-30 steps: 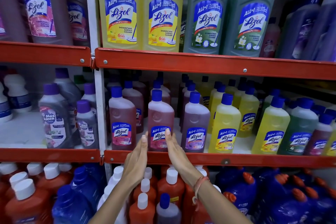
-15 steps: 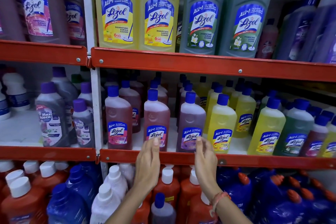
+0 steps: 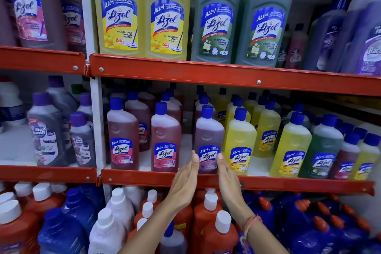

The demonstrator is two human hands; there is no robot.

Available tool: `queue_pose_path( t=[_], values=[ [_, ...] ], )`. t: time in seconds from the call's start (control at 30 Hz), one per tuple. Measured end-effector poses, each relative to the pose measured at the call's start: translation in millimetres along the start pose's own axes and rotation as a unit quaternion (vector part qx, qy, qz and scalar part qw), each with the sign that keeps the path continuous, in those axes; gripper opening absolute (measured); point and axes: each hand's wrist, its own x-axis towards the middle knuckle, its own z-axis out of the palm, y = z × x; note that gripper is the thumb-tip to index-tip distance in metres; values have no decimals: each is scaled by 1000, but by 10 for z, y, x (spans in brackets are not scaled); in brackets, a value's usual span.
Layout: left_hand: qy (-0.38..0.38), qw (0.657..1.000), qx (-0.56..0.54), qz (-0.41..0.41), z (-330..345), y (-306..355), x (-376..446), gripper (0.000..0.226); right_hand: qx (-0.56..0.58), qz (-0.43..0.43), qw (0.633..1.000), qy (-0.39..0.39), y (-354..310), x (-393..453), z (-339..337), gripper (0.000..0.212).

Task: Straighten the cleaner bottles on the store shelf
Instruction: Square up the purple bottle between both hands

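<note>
A lilac Lizol bottle (image 3: 208,130) with a blue cap stands upright at the front of the middle shelf (image 3: 142,177). My left hand (image 3: 185,179) lies flat against its lower left side, fingers straight. On the bottle's lower right side my right hand (image 3: 227,177) is flat too, squeezed in beside a yellow bottle (image 3: 240,136). Left of my hands stand two pink Lizol bottles (image 3: 166,130) (image 3: 122,128), labels facing out. Green and yellow bottles (image 3: 292,144) continue the front row to the right.
Large yellow and green Lizol bottles (image 3: 168,12) fill the upper shelf (image 3: 206,72). Orange, white and blue bottles (image 3: 210,218) crowd the lower shelf under my forearms. A white upright post (image 3: 97,121) separates a bay with grey Max Kleen bottles (image 3: 46,132).
Both hands have shifted right, from either side of the second pink bottle to either side of the lilac bottle. The view has moved closer to the shelf.
</note>
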Motion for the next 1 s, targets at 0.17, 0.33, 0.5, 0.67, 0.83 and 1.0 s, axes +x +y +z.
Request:
queue_pose_path(
  t=[0.17, 0.33, 0.5, 0.67, 0.83, 1.0],
  values=[
    [-1, 1000, -3, 12, 39, 23, -8, 72, -1, 2, 1000, -3, 20, 5, -46, 68],
    [-6, 999, -46, -12, 22, 58, 16, 79, 6, 5, 1000, 6, -2, 9, -20, 80],
    [-12, 998, -67, -14, 4, 81, 13, 74, -11, -16, 999, 28, -20, -21, 3, 81],
    [5, 998, -58, -21, 97, 47, -2, 77, -21, -28, 999, 35, 34, -25, -59, 76],
    [16, 999, -40, -11, 70, 30, 27, 76, -8, -36, 999, 36, -15, -25, -117, 57],
    [40, 998, -47, -7, 64, -35, 45, 77, 3, -31, 998, 58, -9, -5, -197, 43]
  ],
)
